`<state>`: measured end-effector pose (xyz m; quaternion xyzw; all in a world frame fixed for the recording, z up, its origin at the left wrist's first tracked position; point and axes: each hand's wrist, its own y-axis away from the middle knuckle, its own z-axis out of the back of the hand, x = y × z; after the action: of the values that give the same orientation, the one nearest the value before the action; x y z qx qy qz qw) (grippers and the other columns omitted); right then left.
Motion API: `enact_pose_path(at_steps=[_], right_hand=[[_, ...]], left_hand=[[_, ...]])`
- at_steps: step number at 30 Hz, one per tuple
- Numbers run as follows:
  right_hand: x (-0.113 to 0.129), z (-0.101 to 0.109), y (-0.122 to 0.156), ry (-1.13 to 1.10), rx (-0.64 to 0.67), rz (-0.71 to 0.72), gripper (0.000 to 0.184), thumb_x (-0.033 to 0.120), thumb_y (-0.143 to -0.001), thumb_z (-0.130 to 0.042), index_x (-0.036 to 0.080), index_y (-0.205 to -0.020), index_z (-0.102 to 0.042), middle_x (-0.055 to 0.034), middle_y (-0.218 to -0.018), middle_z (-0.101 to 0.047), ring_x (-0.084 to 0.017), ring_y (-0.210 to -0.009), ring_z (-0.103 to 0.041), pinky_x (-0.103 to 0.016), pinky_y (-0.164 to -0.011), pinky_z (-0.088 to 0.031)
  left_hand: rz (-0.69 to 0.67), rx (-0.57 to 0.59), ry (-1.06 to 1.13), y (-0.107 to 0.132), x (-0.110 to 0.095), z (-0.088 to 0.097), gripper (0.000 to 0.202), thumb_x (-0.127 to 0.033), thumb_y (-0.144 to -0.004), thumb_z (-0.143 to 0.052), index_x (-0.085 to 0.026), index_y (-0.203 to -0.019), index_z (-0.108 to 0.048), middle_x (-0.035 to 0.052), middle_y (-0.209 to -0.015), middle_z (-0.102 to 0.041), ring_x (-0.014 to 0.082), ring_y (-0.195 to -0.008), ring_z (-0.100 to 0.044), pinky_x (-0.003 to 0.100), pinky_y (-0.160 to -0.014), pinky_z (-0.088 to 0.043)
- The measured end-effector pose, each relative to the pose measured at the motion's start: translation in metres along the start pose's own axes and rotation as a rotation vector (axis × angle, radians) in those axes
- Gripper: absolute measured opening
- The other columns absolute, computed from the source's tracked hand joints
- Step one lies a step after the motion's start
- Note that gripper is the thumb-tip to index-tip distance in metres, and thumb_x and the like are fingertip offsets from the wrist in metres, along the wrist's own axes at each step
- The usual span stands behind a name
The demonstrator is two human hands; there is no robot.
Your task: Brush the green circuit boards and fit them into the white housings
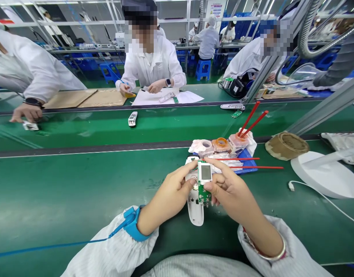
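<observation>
My left hand (174, 189) grips a white plastic housing (195, 213), its thumb on the inner face and its fingers behind. A green circuit board (205, 194) with a small grey display (206, 172) is pinched in my right hand (227, 187), thumb on the front. The board overlaps the right side of the housing, and thin wires show between the two. Whether the board is fastened to the housing I cannot tell. A blue wrist strap (136, 223) with a cord circles my left wrist.
Just beyond my hands, a blue tray (247, 163) holds small bottles and red sticks (253, 125). Right of it are a brown round container (286, 145), a white lamp base (327, 177) and a cable (324, 194). A white device (132, 119) lies on the green conveyor (165, 129); co-workers sit opposite.
</observation>
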<state>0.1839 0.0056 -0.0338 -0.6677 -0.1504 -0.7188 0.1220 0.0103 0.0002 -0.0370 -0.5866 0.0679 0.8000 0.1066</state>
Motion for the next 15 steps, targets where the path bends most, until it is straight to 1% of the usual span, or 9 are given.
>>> enact_pose_path(at_steps=[4,6,8,12,13,15], right_hand=[[0.0007,0.0003,0.0002,-0.015,0.001,-0.002,0.05,0.035,-0.084,-0.059,0.026,-0.13,-0.04,0.008,-0.059,-0.049,-0.009,-0.045,-0.051,-0.02,-0.045,-0.044],[0.0022,0.001,-0.0001,-0.023,0.001,-0.008,0.05,0.034,-0.084,-0.059,0.025,-0.13,-0.04,0.0082,-0.058,-0.048,-0.008,-0.045,-0.051,-0.019,-0.045,-0.044],[0.0042,0.0021,-0.0006,-0.03,0.001,-0.016,0.05,0.032,-0.084,-0.059,0.025,-0.13,-0.04,0.0086,-0.057,-0.048,-0.008,-0.044,-0.05,-0.019,-0.044,-0.043],[0.0074,0.0058,-0.0018,-0.042,0.004,-0.025,0.051,0.031,-0.084,-0.059,0.023,-0.13,-0.039,0.0091,-0.054,-0.046,-0.008,-0.043,-0.049,-0.018,-0.043,-0.043],[0.0076,0.0071,-0.002,-0.048,0.005,-0.027,0.052,0.032,-0.083,-0.059,0.023,-0.13,-0.039,0.0091,-0.054,-0.046,-0.008,-0.043,-0.048,-0.018,-0.042,-0.043],[0.0076,0.0097,-0.0024,-0.058,-0.003,-0.035,0.055,0.034,-0.082,-0.061,0.022,-0.131,-0.039,0.0087,-0.054,-0.047,-0.008,-0.042,-0.048,-0.019,-0.041,-0.043]], left_hand=[[-0.011,-0.022,-0.019,-0.0011,0.0008,-0.0012,0.042,-0.021,-0.087,-0.047,-0.027,-0.129,-0.05,0.0033,-0.123,-0.06,0.0196,-0.1,-0.059,0.034,-0.091,-0.045],[-0.018,-0.028,-0.033,-0.001,0.0003,-0.001,0.041,-0.023,-0.088,-0.046,-0.028,-0.129,-0.05,0.0028,-0.127,-0.058,0.0197,-0.104,-0.058,0.034,-0.093,-0.043],[-0.006,0.002,0.013,0.0001,-0.0001,-0.0003,0.041,-0.027,-0.089,-0.045,-0.027,-0.13,-0.048,0.0034,-0.129,-0.056,0.0203,-0.107,-0.057,0.034,-0.094,-0.043],[0.056,0.17,0.326,0.0047,-0.0013,0.002,0.055,-0.033,-0.087,-0.051,-0.027,-0.139,-0.034,0.0066,-0.131,-0.054,0.0216,-0.109,-0.057,0.035,-0.09,-0.046],[0.066,0.206,0.408,0.0058,-0.002,0.0028,0.057,-0.032,-0.087,-0.052,-0.028,-0.14,-0.032,0.0069,-0.132,-0.052,0.0219,-0.111,-0.056,0.035,-0.09,-0.046],[0.071,0.25,0.532,0.0078,-0.0036,0.0047,0.056,-0.031,-0.087,-0.052,-0.029,-0.14,-0.032,0.0068,-0.135,-0.05,0.0223,-0.114,-0.054,0.036,-0.093,-0.045]])
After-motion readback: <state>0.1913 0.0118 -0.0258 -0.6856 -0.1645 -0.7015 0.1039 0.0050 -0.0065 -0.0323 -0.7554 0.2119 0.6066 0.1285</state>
